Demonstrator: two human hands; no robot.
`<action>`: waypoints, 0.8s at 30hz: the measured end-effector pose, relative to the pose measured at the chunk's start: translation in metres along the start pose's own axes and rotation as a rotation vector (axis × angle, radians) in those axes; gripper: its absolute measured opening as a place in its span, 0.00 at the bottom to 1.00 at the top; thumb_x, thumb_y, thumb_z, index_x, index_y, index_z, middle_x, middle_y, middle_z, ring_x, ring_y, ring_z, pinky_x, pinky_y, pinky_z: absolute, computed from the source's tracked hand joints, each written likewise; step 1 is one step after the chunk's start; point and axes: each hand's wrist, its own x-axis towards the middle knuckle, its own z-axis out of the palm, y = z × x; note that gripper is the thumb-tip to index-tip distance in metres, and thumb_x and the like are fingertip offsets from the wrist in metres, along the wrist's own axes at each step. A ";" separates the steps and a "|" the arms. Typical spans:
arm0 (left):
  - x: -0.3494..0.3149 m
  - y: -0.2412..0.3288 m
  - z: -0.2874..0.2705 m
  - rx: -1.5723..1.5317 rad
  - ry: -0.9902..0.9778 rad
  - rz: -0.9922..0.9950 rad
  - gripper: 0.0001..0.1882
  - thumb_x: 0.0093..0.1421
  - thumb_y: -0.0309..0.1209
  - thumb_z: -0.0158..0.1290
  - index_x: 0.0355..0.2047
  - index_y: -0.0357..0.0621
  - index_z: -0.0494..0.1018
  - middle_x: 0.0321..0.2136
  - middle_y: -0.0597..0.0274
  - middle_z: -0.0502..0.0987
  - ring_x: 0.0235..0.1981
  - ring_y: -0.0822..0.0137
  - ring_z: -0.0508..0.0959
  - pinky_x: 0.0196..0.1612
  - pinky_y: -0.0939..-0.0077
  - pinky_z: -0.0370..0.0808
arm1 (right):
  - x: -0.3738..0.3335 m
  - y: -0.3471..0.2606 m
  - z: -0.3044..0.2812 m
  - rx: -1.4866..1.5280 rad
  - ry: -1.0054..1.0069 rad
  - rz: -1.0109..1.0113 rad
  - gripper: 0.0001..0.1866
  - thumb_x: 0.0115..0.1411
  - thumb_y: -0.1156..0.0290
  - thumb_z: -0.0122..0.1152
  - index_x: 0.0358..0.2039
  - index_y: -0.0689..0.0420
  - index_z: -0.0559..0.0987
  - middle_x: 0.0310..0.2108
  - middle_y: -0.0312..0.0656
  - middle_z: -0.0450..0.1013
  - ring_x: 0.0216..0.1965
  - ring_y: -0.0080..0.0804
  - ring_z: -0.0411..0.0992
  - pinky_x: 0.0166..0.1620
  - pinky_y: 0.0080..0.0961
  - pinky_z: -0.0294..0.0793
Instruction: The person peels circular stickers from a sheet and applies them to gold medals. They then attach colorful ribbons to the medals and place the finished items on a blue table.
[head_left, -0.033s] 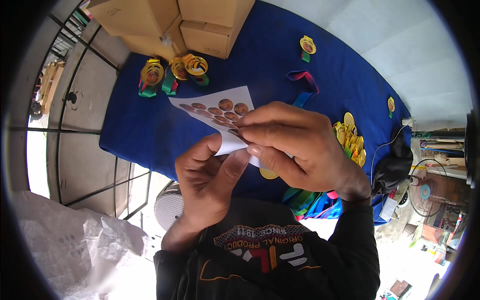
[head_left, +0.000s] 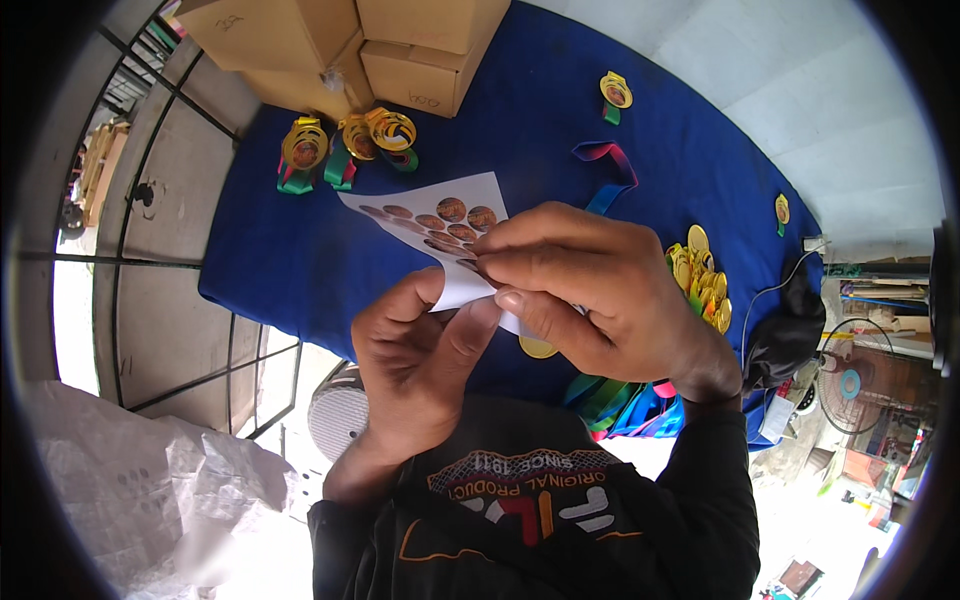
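Note:
Between my two hands is a white sheet of round printed stickers (head_left: 455,285), bent and tilted up over the table. My left hand (head_left: 412,360) grips its lower edge between thumb and fingers. On the other side, my right hand (head_left: 610,290) pinches the sheet near the stickers, its thumb tip close to my left thumb. Whether a loose sticker is between the fingertips cannot be made out. Just below my right hand, the rim of a gold medal (head_left: 538,348) shows; the rest of it is hidden.
A blue cloth (head_left: 480,140) covers the table. Cardboard boxes (head_left: 410,75) stand at the far left, with gold medals (head_left: 304,145) before them. More medals (head_left: 700,275) are heaped at the right, above bundled ribbons (head_left: 625,405). Two single medals lie farther out. A fan (head_left: 855,380) stands beyond.

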 end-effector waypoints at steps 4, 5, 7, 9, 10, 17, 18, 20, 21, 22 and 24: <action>-0.001 0.003 0.004 0.047 0.019 -0.004 0.11 0.65 0.15 0.56 0.48 0.29 0.76 0.42 0.56 0.82 0.45 0.71 0.80 0.52 0.75 0.76 | 0.000 0.004 -0.002 0.134 -0.025 0.037 0.11 0.59 0.82 0.67 0.43 0.68 0.83 0.41 0.52 0.79 0.35 0.36 0.82 0.35 0.24 0.80; -0.001 0.004 0.005 0.080 0.016 0.000 0.11 0.65 0.15 0.56 0.48 0.29 0.76 0.42 0.56 0.81 0.45 0.71 0.80 0.52 0.75 0.75 | 0.000 0.005 -0.003 0.149 -0.026 0.037 0.11 0.59 0.82 0.67 0.43 0.68 0.83 0.40 0.52 0.80 0.35 0.36 0.82 0.36 0.24 0.79; -0.001 0.006 0.006 0.131 0.022 -0.002 0.10 0.64 0.15 0.56 0.46 0.30 0.76 0.41 0.57 0.81 0.45 0.72 0.79 0.52 0.75 0.74 | 0.000 0.005 -0.004 0.174 -0.026 0.051 0.10 0.59 0.82 0.67 0.42 0.68 0.83 0.39 0.52 0.80 0.36 0.36 0.83 0.36 0.24 0.79; -0.001 0.007 0.007 0.170 0.038 -0.015 0.09 0.64 0.16 0.57 0.44 0.31 0.76 0.39 0.59 0.81 0.44 0.73 0.79 0.52 0.76 0.73 | -0.001 0.004 -0.005 0.194 -0.025 0.079 0.08 0.60 0.82 0.67 0.41 0.68 0.83 0.38 0.52 0.81 0.37 0.35 0.83 0.36 0.24 0.80; -0.001 0.008 0.007 0.176 0.037 -0.018 0.08 0.64 0.16 0.57 0.44 0.31 0.76 0.39 0.59 0.81 0.44 0.73 0.78 0.52 0.76 0.72 | -0.001 0.003 -0.006 0.222 -0.046 0.140 0.08 0.60 0.81 0.67 0.40 0.68 0.82 0.38 0.52 0.81 0.37 0.34 0.83 0.37 0.24 0.80; -0.001 0.010 0.007 0.186 0.040 -0.041 0.07 0.63 0.16 0.57 0.41 0.32 0.75 0.38 0.60 0.80 0.43 0.73 0.77 0.52 0.76 0.71 | -0.003 0.004 -0.009 0.427 -0.091 0.315 0.05 0.60 0.81 0.68 0.37 0.68 0.83 0.38 0.51 0.82 0.40 0.32 0.83 0.42 0.23 0.80; -0.001 0.010 0.007 0.187 0.039 -0.044 0.07 0.62 0.16 0.57 0.41 0.32 0.75 0.38 0.60 0.80 0.43 0.73 0.77 0.52 0.76 0.71 | -0.004 0.005 -0.009 0.476 -0.085 0.327 0.05 0.60 0.81 0.68 0.37 0.67 0.83 0.38 0.51 0.82 0.40 0.32 0.83 0.43 0.23 0.80; 0.000 0.010 0.008 0.207 0.023 -0.047 0.07 0.62 0.16 0.56 0.40 0.33 0.75 0.37 0.60 0.80 0.42 0.74 0.77 0.51 0.76 0.71 | -0.003 0.007 -0.011 0.494 -0.102 0.311 0.05 0.60 0.81 0.68 0.37 0.68 0.84 0.39 0.52 0.82 0.40 0.32 0.83 0.44 0.24 0.80; -0.001 0.010 0.009 0.217 0.015 -0.048 0.07 0.61 0.16 0.56 0.40 0.33 0.74 0.37 0.60 0.79 0.42 0.74 0.77 0.51 0.76 0.71 | -0.003 0.008 -0.012 0.504 -0.110 0.303 0.05 0.60 0.81 0.68 0.36 0.68 0.84 0.39 0.52 0.82 0.40 0.32 0.83 0.44 0.24 0.80; -0.001 0.010 0.009 0.208 0.027 -0.055 0.07 0.61 0.16 0.56 0.40 0.33 0.74 0.37 0.60 0.79 0.42 0.74 0.77 0.50 0.76 0.71 | -0.003 0.009 -0.013 0.500 -0.125 0.319 0.05 0.60 0.81 0.68 0.36 0.68 0.84 0.39 0.52 0.82 0.41 0.32 0.83 0.44 0.25 0.80; -0.002 0.009 0.011 0.190 0.044 -0.078 0.07 0.60 0.16 0.55 0.39 0.34 0.74 0.36 0.60 0.79 0.41 0.74 0.77 0.49 0.77 0.71 | -0.002 0.009 -0.016 0.491 -0.155 0.351 0.05 0.60 0.81 0.69 0.36 0.68 0.85 0.38 0.52 0.82 0.42 0.32 0.83 0.45 0.25 0.80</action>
